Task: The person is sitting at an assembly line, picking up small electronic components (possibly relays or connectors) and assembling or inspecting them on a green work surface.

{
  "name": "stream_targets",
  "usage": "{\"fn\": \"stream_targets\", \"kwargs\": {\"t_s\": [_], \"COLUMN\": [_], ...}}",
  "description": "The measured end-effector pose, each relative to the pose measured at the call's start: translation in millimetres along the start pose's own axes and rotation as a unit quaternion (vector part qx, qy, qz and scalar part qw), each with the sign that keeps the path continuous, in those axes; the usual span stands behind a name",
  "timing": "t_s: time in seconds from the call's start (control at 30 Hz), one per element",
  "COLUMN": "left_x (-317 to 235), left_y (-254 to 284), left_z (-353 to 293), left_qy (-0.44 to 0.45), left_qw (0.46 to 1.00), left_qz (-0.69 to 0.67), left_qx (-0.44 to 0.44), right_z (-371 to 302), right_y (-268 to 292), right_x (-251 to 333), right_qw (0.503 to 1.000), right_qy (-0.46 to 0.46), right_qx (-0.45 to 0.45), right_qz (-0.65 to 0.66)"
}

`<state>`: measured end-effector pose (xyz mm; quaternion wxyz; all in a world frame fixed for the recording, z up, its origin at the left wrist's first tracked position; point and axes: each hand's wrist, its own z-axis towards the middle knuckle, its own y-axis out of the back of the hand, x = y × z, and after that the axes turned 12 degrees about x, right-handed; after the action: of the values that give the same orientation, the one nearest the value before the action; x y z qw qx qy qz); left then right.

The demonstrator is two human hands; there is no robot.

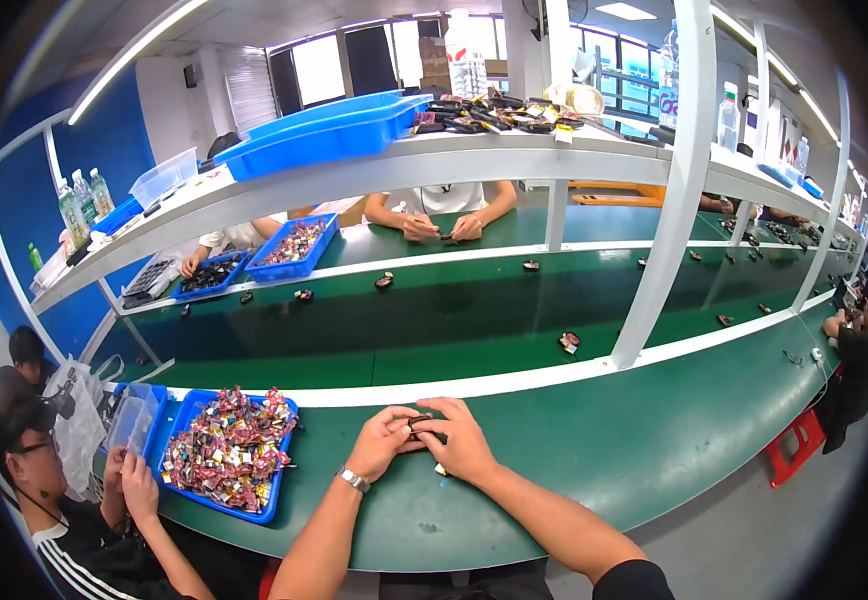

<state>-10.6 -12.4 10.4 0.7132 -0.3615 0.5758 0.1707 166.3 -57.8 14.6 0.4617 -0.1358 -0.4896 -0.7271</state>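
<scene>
Left hand (pixel 382 438), wearing a metal watch (pixel 353 480) on the wrist, sits right of the packet tray (pixel 222 510), fingers curled and gripping a small dark item (pixel 420 424). Right hand (pixel 456 440) is on the same item from the other side, farther from the packet tray, fingers bent over it; item mostly hidden by fingers, exact shape can't tell. Item is right of the packet tray, above the green tabletop (pixel 594 460). Small white-and-yellow piece (pixel 440 469) just under the right hand, also right of the packet tray.

Packet tray is blue, heaped with small red packets (pixel 229 450), some bits yellow and white. Clear plastic container (pixel 132 420) just left of it. Co-worker (pixel 29 470) in black top with white stripes is left of the packet tray, both hands raised near it.

Beyond the packet tray: white rail (pixel 434 393), then dark green belt (pixel 434 330) with small dark pieces scattered along it. White shelf (pixel 514 150) above and beyond the packet tray carries blue bins (pixel 324 140) and a pile of dark items (pixel 494 112). Red stool (pixel 796 448) far right of the packet tray.
</scene>
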Motion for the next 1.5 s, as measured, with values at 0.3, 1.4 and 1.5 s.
{"fn": "stream_targets", "kwargs": {"t_s": [0.3,1.4,1.5], "left_x": [4.2,0.5,0.5], "left_y": [0.4,-1.0,-2.6], "left_z": [0.9,2.9,2.4], "left_qy": [-0.010,0.007,0.012], "left_qw": [1.000,1.000,0.999], "left_qz": [0.018,0.023,0.039], "left_qx": [-0.004,-0.018,-0.028], "right_z": [2.3,7.2,6.3], "right_y": [-10.8,-4.3,-6.9], "right_x": [-4.2,7.2,4.9], "right_qw": [0.998,0.990,0.989], "right_qy": [-0.011,0.050,0.047], "right_qx": [-0.007,-0.068,-0.070], "right_qz": [0.069,-0.110,-0.120]}}
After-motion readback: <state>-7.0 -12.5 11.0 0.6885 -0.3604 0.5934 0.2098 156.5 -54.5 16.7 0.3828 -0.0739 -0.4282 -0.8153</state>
